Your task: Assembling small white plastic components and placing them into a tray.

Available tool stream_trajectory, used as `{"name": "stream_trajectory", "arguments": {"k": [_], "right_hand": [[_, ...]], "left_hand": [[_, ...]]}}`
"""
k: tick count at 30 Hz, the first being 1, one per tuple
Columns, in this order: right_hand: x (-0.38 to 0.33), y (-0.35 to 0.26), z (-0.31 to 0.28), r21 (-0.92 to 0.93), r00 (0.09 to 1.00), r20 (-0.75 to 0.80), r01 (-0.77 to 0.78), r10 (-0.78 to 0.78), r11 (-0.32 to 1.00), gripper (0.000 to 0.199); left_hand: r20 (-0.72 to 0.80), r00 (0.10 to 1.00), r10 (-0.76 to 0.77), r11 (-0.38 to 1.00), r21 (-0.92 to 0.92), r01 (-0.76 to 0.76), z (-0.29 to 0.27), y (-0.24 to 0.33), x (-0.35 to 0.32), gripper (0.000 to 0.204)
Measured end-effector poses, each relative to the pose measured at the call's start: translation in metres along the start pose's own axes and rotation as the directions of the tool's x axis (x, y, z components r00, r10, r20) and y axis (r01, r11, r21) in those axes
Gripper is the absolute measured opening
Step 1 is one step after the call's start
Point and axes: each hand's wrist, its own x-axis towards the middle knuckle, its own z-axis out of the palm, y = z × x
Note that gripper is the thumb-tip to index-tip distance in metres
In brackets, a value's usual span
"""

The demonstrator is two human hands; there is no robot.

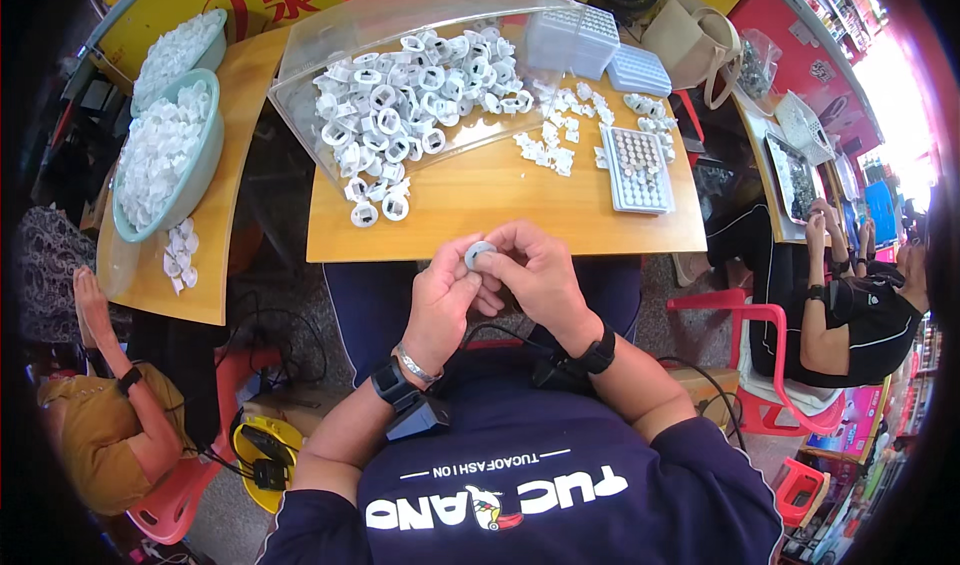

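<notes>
At the far left, a person in a mustard-yellow top (pixel 95 435) sits on a red plastic chair (pixel 175 500). Above them, a pale green round bowl (pixel 200 165) is heaped with small white plastic pieces, and a second bowl (pixel 213 50) like it sits just behind. Both stand on a light wooden side table (pixel 215 255).

Next comes the main wooden table (pixel 500 200). A big clear plastic box (pixel 400 15) lies tipped on it, and white plastic rings (pixel 410 95) spill out of it.

In the middle, just in front of the table edge, the left hand (pixel 445 300) and the right hand (pixel 540 275) are close together. Both pinch one small round white ring piece (pixel 480 254) with curled fingers, so the hands are narrow and holding it.

Further right on the table lies a flat white tray with rows of little round parts (pixel 637 170), with a stack of clear trays (pixel 580 35) behind it.

At the far right, another person in black clothes (pixel 870 315) sits on a red chair (pixel 760 365).
</notes>
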Motion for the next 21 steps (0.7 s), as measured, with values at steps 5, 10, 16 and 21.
{"name": "stream_trajectory", "arguments": {"k": [5,10,16,21], "right_hand": [[0.004,0.005,-0.011,0.088,0.997,0.017,-0.079,0.078,0.993,0.008],[0.003,0.0,-0.006,-0.098,0.999,-0.039,0.023,-0.027,0.995,0.009],[0.002,-0.011,-0.004,-0.33,0.998,-0.045,0.03,-0.047,0.943,0.017],[0.003,-0.005,-0.008,-0.452,0.995,-0.005,0.086,-0.098,0.888,0.017]], "left_hand": [[0.03,0.999,-0.016,0.999,-0.043,0.017,0.001,0.0,0.0,0.035],[-0.018,0.998,-0.053,0.996,-0.066,0.052,-0.004,-0.003,0.004,0.033],[-0.008,0.998,-0.058,0.993,0.107,0.059,-0.007,-0.003,0.005,0.029],[0.032,0.993,-0.112,0.989,0.102,0.108,-0.007,0.001,0.001,0.029]]}}
